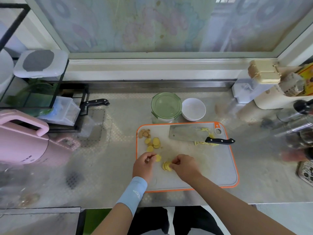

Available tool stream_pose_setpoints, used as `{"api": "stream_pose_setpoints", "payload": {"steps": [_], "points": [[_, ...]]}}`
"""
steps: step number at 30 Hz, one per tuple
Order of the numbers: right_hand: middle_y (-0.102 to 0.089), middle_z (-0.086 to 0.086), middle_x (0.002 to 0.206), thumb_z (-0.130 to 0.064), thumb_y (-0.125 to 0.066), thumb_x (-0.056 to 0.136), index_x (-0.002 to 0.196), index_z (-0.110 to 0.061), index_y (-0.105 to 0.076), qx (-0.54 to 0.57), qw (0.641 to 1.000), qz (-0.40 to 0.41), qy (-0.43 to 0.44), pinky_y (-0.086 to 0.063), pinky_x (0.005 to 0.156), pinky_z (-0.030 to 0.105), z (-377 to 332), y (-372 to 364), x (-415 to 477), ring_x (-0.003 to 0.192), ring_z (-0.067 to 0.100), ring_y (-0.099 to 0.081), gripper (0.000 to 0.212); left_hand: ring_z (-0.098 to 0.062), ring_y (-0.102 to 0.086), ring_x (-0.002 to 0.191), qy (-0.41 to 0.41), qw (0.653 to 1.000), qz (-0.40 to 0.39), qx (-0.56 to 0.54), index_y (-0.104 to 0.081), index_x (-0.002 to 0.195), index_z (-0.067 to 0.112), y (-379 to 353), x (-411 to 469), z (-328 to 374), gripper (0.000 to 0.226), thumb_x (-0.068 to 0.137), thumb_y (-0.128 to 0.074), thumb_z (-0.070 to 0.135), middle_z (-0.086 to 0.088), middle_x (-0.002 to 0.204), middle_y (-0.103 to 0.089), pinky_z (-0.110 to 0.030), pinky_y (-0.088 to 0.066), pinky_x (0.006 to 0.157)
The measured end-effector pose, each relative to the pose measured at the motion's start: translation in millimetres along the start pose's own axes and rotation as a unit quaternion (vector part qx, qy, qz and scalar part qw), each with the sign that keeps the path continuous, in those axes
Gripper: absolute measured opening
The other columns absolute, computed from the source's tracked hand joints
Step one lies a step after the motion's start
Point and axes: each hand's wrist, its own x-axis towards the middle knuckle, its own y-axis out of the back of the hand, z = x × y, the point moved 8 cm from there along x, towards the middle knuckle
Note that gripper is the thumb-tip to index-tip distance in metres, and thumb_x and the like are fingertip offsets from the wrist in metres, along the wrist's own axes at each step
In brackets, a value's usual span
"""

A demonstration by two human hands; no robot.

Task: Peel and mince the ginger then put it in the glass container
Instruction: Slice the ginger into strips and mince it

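On the grey cutting board [211, 170] with an orange rim, my left hand [143, 164] pinches one yellow ginger slice [158, 157]. My right hand [183, 166] pinches a small stack of ginger slices [166, 166] standing on the board. More loose slices [153, 143] and an unpeeled ginger knob [144, 133] lie at the board's far left. A cleaver [189, 134] with a black handle rests on the far part of the board, over thin ginger shreds [208, 133]. The glass container [166, 107] with a green lid stands just behind the board.
A white bowl [193, 109] stands right of the container. A pink appliance [23, 138] sits at the left, with a black rack and a second knife [96, 102] behind it. Jars and metal utensils [294, 122] crowd the right side. The counter's front edge is near my body.
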Motion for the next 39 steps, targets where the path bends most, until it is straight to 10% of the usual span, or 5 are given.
{"api": "stream_pose_setpoints", "payload": {"steps": [5, 14, 20, 39], "points": [[-0.062, -0.011, 0.083, -0.041, -0.070, 0.079, 0.088, -0.031, -0.059, -0.028, 0.999, 0.025, 0.011, -0.048, 0.064, 0.027, -1, 6, -7, 0.076, 0.014, -0.061, 0.018, -0.014, -0.058, 0.072, 0.041, 0.998, -0.016, -0.041, -0.072, 0.082, 0.028, -5, -3, -7, 0.013, 0.086, -0.069, 0.017, 0.011, 0.069, -0.063, -0.026, -0.047, 0.073], [-0.075, 0.005, 0.083, -0.018, -0.069, 0.089, 0.094, -0.012, -0.072, 0.272, 0.959, -0.076, 0.026, -0.039, 0.046, 0.026, -22, 14, -19, 0.053, 0.018, -0.056, 0.009, -0.011, -0.063, 0.068, 0.036, 0.993, -0.043, -0.103, -0.073, 0.086, 0.020, -29, -17, 16, 0.001, 0.085, -0.073, 0.019, 0.003, 0.074, -0.070, -0.019, -0.049, 0.064], [-0.075, 0.002, 0.083, -0.017, -0.069, 0.091, 0.091, -0.020, -0.076, 0.222, 0.974, -0.049, -0.007, -0.042, 0.046, 0.020, 6, 25, -10, 0.046, 0.016, -0.053, 0.007, -0.009, -0.038, 0.117, -0.149, 0.924, -0.123, 0.329, -0.063, 0.120, 0.033, -46, -12, 22, 0.043, 0.079, -0.072, 0.040, 0.011, 0.116, -0.052, -0.027, -0.041, 0.097], [-0.061, -0.016, 0.077, -0.013, -0.076, 0.078, 0.075, -0.024, -0.066, 0.085, 0.979, 0.076, 0.168, -0.047, 0.061, 0.019, 5, 31, -11, 0.062, 0.006, -0.053, 0.015, -0.014, -0.042, 0.118, -0.211, 0.861, -0.182, 0.426, -0.061, 0.122, 0.034, -66, -9, 35, 0.040, 0.083, -0.068, 0.041, 0.009, 0.118, -0.050, -0.029, -0.047, 0.082]]}}
